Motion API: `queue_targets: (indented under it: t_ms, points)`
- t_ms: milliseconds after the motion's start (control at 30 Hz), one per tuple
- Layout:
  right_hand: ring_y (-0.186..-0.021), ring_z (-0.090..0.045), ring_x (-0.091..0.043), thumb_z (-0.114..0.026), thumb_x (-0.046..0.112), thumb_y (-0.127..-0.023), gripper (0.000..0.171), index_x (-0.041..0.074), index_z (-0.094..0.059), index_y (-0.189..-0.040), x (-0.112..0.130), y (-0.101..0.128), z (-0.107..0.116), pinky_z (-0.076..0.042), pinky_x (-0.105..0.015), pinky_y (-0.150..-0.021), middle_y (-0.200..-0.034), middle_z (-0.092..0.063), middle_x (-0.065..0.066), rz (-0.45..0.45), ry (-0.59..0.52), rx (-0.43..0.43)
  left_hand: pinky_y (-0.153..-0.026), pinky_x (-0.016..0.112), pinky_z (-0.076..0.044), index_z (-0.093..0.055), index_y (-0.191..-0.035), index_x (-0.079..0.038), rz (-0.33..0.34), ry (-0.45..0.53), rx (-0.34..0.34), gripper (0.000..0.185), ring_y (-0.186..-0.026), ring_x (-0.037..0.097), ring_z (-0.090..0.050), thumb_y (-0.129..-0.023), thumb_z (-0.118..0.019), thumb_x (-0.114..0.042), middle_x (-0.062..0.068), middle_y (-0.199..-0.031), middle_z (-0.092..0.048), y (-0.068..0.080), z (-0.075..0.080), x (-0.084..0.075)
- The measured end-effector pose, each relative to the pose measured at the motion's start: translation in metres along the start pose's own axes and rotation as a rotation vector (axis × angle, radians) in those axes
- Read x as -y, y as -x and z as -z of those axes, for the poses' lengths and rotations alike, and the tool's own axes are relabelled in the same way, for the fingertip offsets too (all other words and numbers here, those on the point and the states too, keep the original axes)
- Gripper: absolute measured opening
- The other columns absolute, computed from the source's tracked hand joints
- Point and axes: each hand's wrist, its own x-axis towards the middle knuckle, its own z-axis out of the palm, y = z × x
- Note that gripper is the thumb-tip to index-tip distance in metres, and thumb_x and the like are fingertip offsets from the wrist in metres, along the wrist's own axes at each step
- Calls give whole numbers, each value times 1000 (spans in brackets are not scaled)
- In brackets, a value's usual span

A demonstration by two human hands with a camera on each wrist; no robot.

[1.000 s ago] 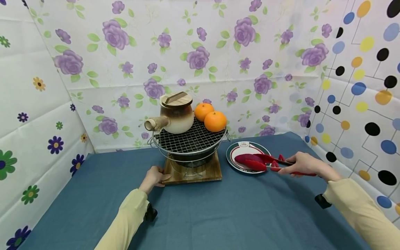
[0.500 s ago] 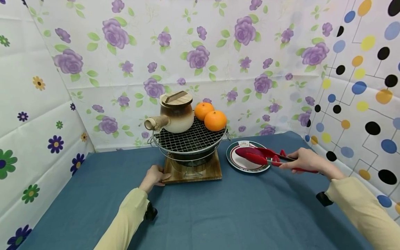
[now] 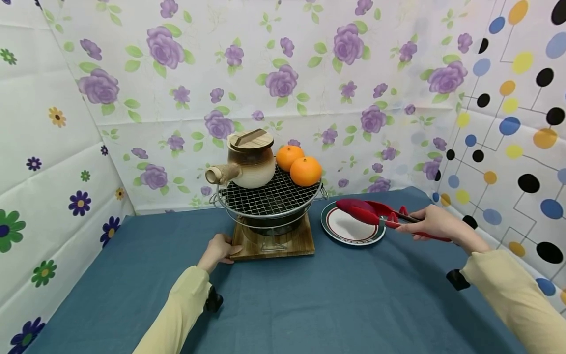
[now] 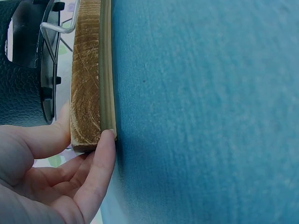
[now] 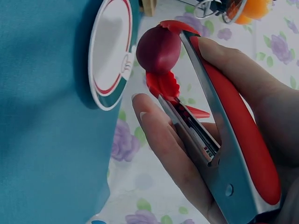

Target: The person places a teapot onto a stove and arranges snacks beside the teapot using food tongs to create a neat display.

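My right hand (image 3: 435, 223) grips red-and-metal tongs (image 3: 391, 217), thumb on one arm and fingers on the other. Between the scalloped red tips sits an oblong purple-red sweet potato (image 3: 351, 206), its rounded end showing in the right wrist view (image 5: 158, 50). The tips hang above a white plate (image 3: 351, 232) with a green and red rim. With thumb on top and fingers at the edge and underside, my left hand (image 3: 218, 250) pinches the near left corner of a wooden board (image 4: 86, 84). A round tabletop grill (image 3: 274, 200) stands on that board.
On the grill's wire mesh stand a lidded clay pot (image 3: 254, 172) with its side handle pointing left, and two oranges (image 3: 306, 171) at the right. A blue cloth (image 3: 309, 305) covers the table. Patterned sheets (image 3: 283, 59) enclose the back and sides.
The tongs and sweet potato have risen from the plate to above it, leaving the plate's middle in sight. My right hand has lifted slightly. The left hand has stayed at the board.
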Motion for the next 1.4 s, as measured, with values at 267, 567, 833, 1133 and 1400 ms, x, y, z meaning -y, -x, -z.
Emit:
queue_targets:
  t_ms: [267,567,833,1133,1400]
  points:
    - [-66,-62,-18,-64,52,-78,85,-13,-42,-127,6,3,15,-47,-34,-61,-68,-65,-3,-18,-10,-3,-55,34,-55,-46,-114,17,-8,3,6,42,-61,24,-58,-83,-66,-3,26,-93,-47,-1,0,1]
    - [-66,-62,-18,-64,53,-77,87,-15,-40,-128,10,3,24,-45,-33,-59,-69,-65,-4,-11,-8,-26,-55,33,-55,-43,-118,19,-9,-2,-3,46,-67,28,-59,-83,-66,-2,28,-94,-47,2,0,-1]
    - [-66,-62,-19,-64,53,-77,86,-14,-41,-127,14,5,28,-43,-33,-56,-69,-65,-5,-26,-32,-38,-52,35,-55,-48,-111,17,-13,14,9,46,-64,30,-59,-80,-71,-7,25,-84,-48,-10,0,8]
    - [-65,-61,-22,-65,53,-77,86,-13,-42,-127,19,9,34,-43,-33,-55,-70,-65,-6,-23,-52,-63,-53,36,-55,-48,-112,18,-13,3,2,42,-63,28,-57,-82,-67,-3,24,-83,-48,-1,1,1]
    - [-62,-59,-21,-62,57,-76,89,-11,-41,-129,25,12,41,-38,-31,-50,-69,-65,-5,-22,-4,-75,-56,34,-55,-45,-117,18,-17,0,3,45,-61,23,-57,-83,-66,-3,23,-87,-48,3,1,-2]
